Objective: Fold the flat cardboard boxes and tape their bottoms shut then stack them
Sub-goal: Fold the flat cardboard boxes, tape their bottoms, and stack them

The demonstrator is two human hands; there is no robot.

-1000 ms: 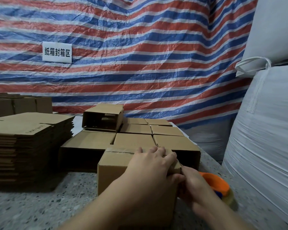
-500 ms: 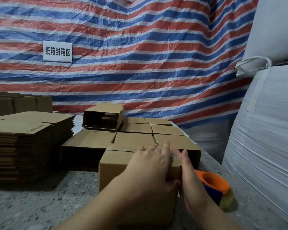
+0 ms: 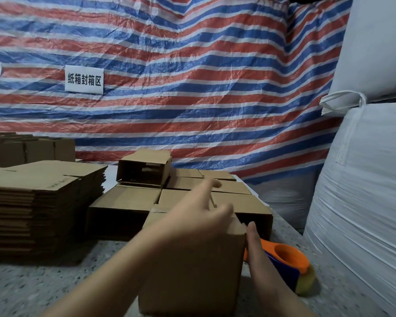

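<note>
While the box [image 3: 192, 266] stands on the bench [image 3: 32, 291] right in front of the person, the step in hand looks like pressing its top flaps flat, either ahead of taping or to rub a strip down; whether tape is already on the seam cannot be told. To do this well, the flaps should meet edge to edge with no gap or overlap, and the box should be kept square against the bench so it does not rack sideways. Pressure belongs along the seam and over the far edge. The tape dispenser [image 3: 286, 264] lies just beside the box on its right, within easy reach.

The left hand [image 3: 192, 213] reaches forward over the top of the box, palm down, its fingers [image 3: 212, 185] straight and a little spread, pointing toward the finished boxes [image 3: 128, 197] grouped just behind. The right hand [image 3: 258, 252] stands on edge against the right wall of the box near its top corner, fingers straight and pressed together, holding nothing, bracing that side. A pile of flats [image 3: 41, 202] waits on the left of the bench, so by my reckoning much of the task remains.
</note>
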